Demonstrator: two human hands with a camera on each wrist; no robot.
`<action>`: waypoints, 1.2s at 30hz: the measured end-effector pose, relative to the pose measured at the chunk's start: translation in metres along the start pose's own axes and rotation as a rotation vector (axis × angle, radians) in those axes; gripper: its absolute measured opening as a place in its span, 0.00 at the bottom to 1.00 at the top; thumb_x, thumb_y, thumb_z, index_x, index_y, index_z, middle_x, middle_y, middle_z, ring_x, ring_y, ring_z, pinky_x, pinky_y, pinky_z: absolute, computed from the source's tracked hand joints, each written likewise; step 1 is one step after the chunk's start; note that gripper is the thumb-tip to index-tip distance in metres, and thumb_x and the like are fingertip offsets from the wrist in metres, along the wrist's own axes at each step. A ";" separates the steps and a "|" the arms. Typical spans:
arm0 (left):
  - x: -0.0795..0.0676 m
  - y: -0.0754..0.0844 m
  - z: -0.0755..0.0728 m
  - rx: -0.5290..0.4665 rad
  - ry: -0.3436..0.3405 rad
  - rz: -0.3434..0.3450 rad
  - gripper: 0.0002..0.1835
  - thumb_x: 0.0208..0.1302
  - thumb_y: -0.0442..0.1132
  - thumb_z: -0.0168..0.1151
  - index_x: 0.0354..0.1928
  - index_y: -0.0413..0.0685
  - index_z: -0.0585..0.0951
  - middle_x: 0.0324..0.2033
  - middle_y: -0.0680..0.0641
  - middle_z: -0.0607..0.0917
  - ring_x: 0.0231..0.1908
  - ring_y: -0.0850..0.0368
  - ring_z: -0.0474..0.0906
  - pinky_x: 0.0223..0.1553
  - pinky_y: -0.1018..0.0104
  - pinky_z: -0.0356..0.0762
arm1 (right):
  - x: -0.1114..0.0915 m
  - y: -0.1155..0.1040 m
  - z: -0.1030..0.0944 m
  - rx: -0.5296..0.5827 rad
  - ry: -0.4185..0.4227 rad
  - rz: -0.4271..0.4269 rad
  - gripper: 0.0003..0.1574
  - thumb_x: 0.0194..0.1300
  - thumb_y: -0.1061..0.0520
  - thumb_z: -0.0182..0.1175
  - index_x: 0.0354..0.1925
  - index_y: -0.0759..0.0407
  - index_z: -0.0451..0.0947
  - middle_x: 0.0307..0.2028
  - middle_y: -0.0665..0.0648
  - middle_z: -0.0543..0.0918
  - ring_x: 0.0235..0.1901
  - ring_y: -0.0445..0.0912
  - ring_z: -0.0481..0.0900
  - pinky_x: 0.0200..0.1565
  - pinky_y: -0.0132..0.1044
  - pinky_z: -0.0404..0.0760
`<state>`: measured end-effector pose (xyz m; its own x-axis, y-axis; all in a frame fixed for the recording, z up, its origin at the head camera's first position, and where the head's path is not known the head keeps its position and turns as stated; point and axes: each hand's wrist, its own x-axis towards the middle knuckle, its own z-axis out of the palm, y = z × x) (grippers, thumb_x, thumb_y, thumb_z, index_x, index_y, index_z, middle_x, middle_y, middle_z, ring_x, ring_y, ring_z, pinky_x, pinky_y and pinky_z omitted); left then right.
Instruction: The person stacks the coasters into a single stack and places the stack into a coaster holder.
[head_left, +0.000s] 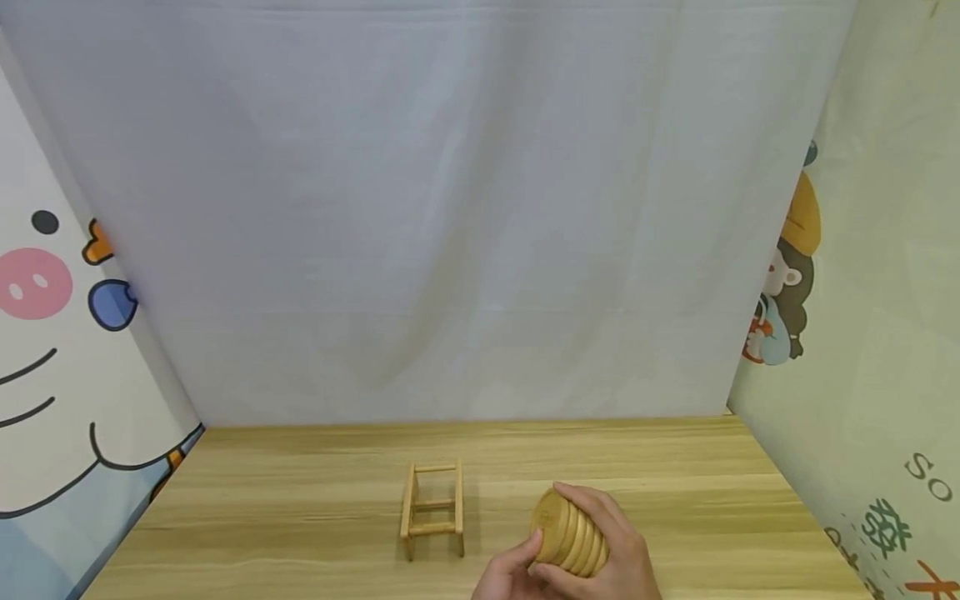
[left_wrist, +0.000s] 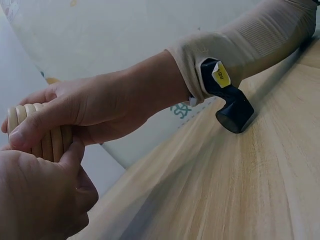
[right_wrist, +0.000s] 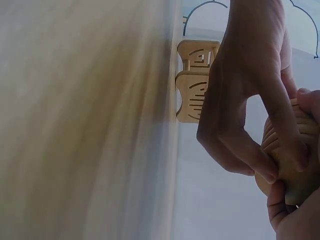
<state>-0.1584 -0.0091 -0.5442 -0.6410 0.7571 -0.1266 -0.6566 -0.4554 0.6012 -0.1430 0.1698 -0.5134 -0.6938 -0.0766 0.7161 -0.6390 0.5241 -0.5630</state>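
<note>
Both hands hold a stack of several round wooden coasters (head_left: 577, 533) above the right of the table's middle. The stack lies tilted, with one disc's flat face turned toward the left. My right hand (head_left: 626, 550) grips it from the right, fingers over the top and thumb below. At the lower left of the stack, my left hand (head_left: 513, 575) has its thumb against the front disc's face. In the left wrist view the discs (left_wrist: 52, 142) sit between the right hand (left_wrist: 100, 102) and left hand (left_wrist: 40, 195). Fingers cover part of the stack (right_wrist: 295, 182) in the right wrist view.
A small wooden rack (head_left: 433, 528) with slatted bars stands on the wood-grain table (head_left: 300, 500), left of the hands. Its cut-out end panels (right_wrist: 192, 95) show in the right wrist view. White cloth (head_left: 450, 208) hangs behind, and printed sheets (head_left: 862, 333) flank the sides.
</note>
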 end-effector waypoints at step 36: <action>-0.011 0.027 0.032 0.756 0.417 0.324 0.44 0.70 0.56 0.78 0.76 0.33 0.76 0.62 0.39 0.87 0.57 0.41 0.88 0.54 0.47 0.92 | 0.013 0.000 -0.014 -0.017 -0.135 -0.172 0.55 0.48 0.56 0.92 0.73 0.46 0.82 0.58 0.52 0.86 0.52 0.44 0.84 0.44 0.40 0.90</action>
<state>-0.1559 -0.0148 -0.5014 -0.9361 0.3486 -0.0475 -0.0791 -0.0771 0.9939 -0.1472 0.1811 -0.4986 -0.6138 -0.2789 0.7386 -0.7471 0.5076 -0.4292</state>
